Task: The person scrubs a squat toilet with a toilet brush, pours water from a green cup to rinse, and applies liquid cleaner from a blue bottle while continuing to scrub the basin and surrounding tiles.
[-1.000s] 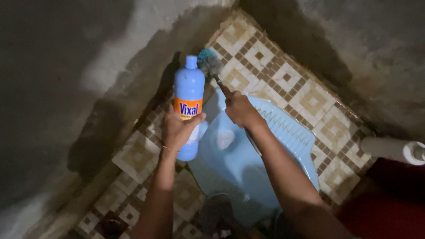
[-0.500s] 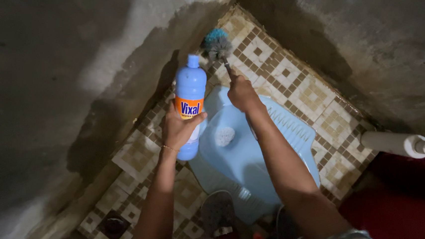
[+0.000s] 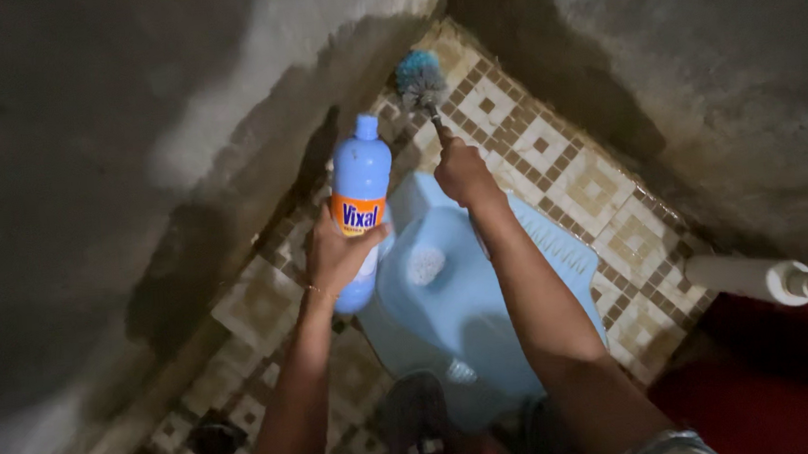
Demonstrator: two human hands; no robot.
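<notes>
Brush first: its blue-and-grey bristle head sits on the patterned tile floor in the far corner where the two rough grey walls meet, beyond the front end of the pale blue squat toilet pan. Its thin handle runs from that head back toward me into my right hand, so the long axis points away from my body and a little to the left. My right hand is closed around the near end of the handle, fingers curled tight; the head lies ahead of and above my knuckles in the view, well clear of the pan's rim.

My left hand is wrapped around the lower body of a light blue bottle with an orange label. I hold it upright, blue cap on top, just left of the pan and beside my right hand, the two apart. The right hand is the nearer one to the corner.

Farther out, a dark floor drain sits at lower left, and a white pipe runs along the right above something dark red.
</notes>
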